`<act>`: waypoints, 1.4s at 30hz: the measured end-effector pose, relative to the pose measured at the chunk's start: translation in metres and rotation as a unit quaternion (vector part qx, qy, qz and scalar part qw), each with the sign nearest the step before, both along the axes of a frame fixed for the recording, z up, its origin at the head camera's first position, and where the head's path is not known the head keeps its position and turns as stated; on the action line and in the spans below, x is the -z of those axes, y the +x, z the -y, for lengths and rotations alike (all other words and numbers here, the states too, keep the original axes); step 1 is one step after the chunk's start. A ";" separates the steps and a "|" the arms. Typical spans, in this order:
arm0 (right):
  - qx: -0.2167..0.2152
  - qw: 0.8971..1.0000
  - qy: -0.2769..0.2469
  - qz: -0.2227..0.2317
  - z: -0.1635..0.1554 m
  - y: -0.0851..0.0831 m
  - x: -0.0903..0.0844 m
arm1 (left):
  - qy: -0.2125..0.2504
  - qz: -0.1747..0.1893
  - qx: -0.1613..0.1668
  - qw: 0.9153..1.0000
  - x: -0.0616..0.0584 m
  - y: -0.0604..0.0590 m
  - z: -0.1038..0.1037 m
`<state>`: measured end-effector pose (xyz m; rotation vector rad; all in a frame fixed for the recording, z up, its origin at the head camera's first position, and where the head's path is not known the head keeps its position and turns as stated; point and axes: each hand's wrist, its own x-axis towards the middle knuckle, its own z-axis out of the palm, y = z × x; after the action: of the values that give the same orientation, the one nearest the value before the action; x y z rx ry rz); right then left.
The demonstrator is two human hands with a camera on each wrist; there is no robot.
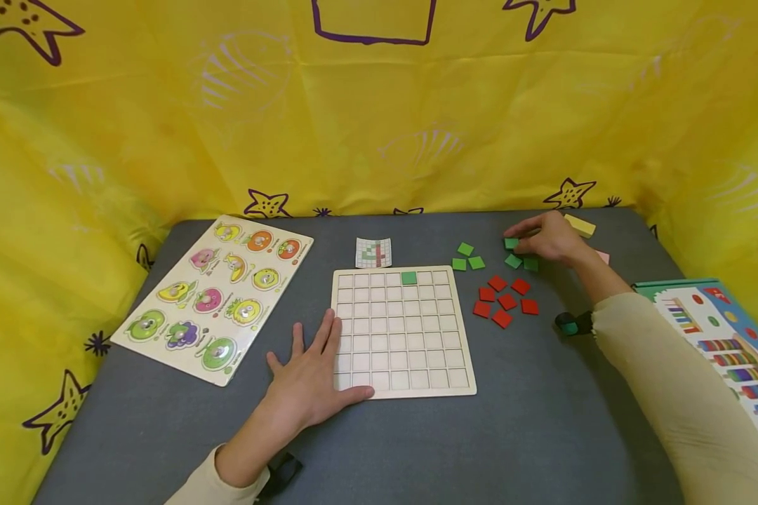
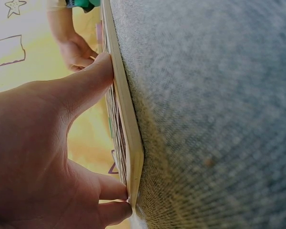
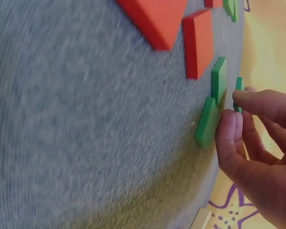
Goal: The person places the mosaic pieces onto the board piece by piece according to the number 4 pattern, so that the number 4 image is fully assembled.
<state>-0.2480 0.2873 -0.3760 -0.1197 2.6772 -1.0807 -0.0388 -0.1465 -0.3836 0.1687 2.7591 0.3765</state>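
A wooden grid board (image 1: 396, 341) lies flat, one dark green square tile (image 1: 409, 278) in its top row. My left hand (image 1: 306, 382) spreads straight fingers along its left side, thumb on the front edge. In the left wrist view, that thumb (image 2: 93, 78) lies against the board's pale rim (image 2: 128, 138). At the back right, my right hand (image 1: 551, 237) pinches a dark green square tile (image 3: 239, 88) between thumb and fingers. Two more dark green tiles (image 3: 208, 122) lie just under the fingertips. Red tiles (image 1: 507, 301) are scattered nearer me.
Three light green tiles (image 1: 476, 262) lie beyond the board's right corner. A small pattern card (image 1: 373, 253) sits behind the board. To the left is a fruit puzzle board (image 1: 217, 298); a printed box (image 1: 726, 344) stands right, beside my sleeve. A yellow block (image 1: 580, 225) lies behind my right hand.
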 end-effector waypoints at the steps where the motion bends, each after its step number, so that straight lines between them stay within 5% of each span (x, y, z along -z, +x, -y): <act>1: 0.000 1.000 -0.006 0.001 0.001 0.000 0.000 | -0.001 0.000 0.000 1.000 0.000 0.000 0.000; 42: -0.029 0.999 -0.042 -0.013 0.063 0.028 -0.007 | -0.003 0.006 0.002 1.000 -0.001 -0.002 0.001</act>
<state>-0.2202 0.2244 -0.3689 -0.2270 2.6337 -1.1819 -0.0407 -0.1472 -0.3829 0.1695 2.7485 0.3664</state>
